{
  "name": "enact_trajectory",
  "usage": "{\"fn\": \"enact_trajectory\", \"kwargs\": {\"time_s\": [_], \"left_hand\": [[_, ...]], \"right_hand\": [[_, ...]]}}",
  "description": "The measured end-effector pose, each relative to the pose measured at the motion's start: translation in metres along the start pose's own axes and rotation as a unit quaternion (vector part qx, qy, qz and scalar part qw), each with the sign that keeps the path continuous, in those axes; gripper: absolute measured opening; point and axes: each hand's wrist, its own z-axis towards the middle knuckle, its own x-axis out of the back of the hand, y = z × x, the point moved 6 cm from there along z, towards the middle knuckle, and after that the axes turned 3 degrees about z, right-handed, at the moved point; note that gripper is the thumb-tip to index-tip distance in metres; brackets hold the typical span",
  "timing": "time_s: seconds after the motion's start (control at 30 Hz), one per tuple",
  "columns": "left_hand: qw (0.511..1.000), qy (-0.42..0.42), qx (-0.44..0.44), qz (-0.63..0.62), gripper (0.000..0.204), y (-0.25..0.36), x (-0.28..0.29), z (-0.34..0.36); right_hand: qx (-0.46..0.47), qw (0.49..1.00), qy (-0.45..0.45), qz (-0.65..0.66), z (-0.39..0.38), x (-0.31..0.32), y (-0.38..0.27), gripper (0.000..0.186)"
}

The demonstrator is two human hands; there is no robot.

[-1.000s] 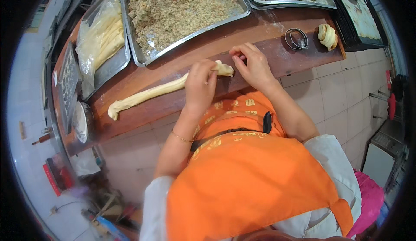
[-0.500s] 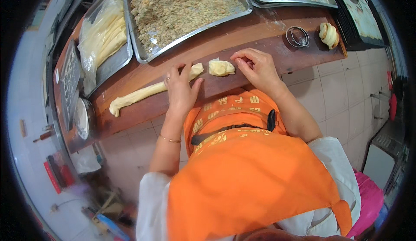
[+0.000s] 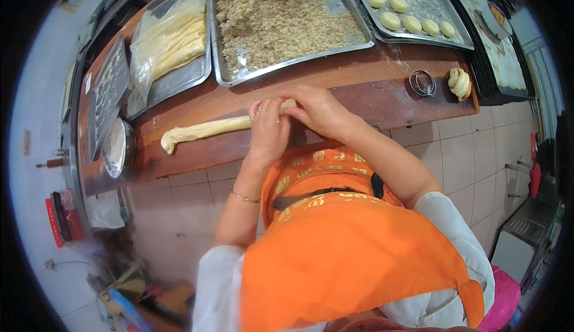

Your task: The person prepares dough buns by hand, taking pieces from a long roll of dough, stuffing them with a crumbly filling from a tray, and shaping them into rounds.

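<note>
A long rope of pale dough (image 3: 209, 130) lies along the front of the wooden worktable, its knobbly end at the left. My left hand (image 3: 270, 130) is closed around the rope near its right end, thumb on the near side. Against it, my right hand (image 3: 323, 112) curls with fingertips and thumb on the dough at that end. A bit of pale dough shows between the two hands; the rest there is covered by my fingers. I cannot see the separate lump of dough, which may be under my right hand.
Behind are a tray (image 3: 294, 61) of crumbly filling, a tray (image 3: 202, 72) with plastic-covered dough strips, and a tray (image 3: 418, 40) holding several dough rounds. Metal ring cutters (image 3: 423, 83) and a twisted dough piece (image 3: 459, 84) sit at right. A flour bowl (image 3: 119, 148) stands at left.
My right hand has moved left to meet my left hand on the rope's end. The separate dough lump has gone from sight. The view has shifted, showing more of the back trays.
</note>
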Motion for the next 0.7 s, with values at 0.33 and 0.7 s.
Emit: {"fn": "enact_trajectory", "kwargs": {"time_s": [0.33,0.7], "left_hand": [[0.991,0.035,-0.032,0.122,0.023,0.011,-0.004,0.01],[0.977,-0.006,-0.007,0.214,0.01,0.013,-0.03,0.018]], "right_hand": [[0.011,0.986,0.02,-0.168,-0.01,0.0,-0.016,0.027],[-0.161,0.986,0.025,0.029,-0.019,0.014,0.022,0.017]]}}
